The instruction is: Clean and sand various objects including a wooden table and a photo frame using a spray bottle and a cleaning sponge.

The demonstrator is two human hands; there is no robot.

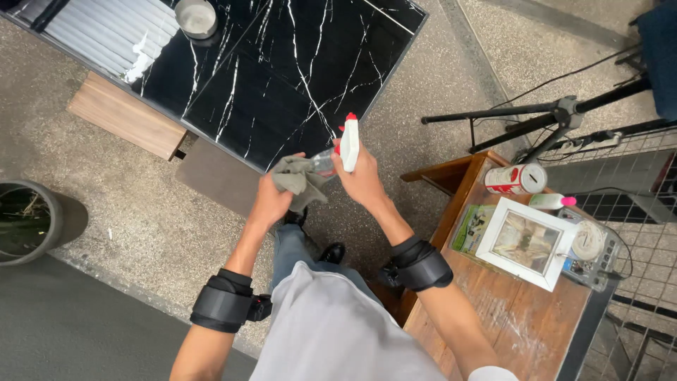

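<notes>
My right hand (363, 180) grips a white spray bottle (349, 143) with a red nozzle, its clear body pointing left toward the cloth. A crumpled grey-green cloth (300, 182) is bunched in my left hand (270, 201), right beside the bottle. Both hands are raised in front of me, above the near edge of a black marble-patterned table (282, 70). Black bands wrap both forearms.
A metal bowl (195, 17) sits on the black table. A wooden side table (493, 310) at right carries a white picture frame (527, 242), a can (516, 179), a small bottle and a gadget. A tripod (557, 116), wooden bench (127, 116) and dark planter (25, 222) stand around.
</notes>
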